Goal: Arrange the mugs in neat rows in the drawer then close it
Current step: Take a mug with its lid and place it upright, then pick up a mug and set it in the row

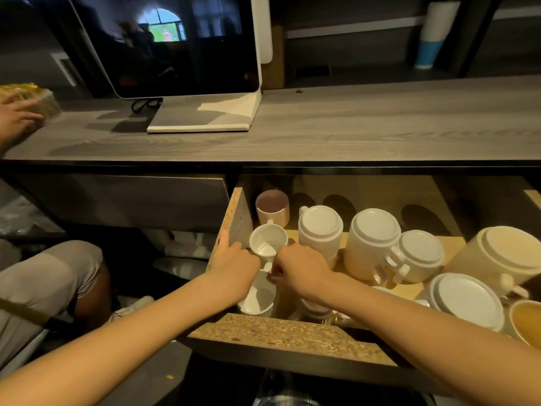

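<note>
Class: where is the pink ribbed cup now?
Head view: the pink ribbed cup stands in the back-left corner of the drawer, behind the upright white mug.

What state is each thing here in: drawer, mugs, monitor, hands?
Drawer, open.
Pink cup, upright.
Small white mug, upright, empty.
Front white mug, mouth up, partly under the hands.
Tall white mug, upside down, as are at least four more to its right.
Monitor, screen dark.
Left hand, one finger on the drawer wall; grip hidden.
Right hand, fingers curled by the front white mug's handle; grip unclear.
</note>
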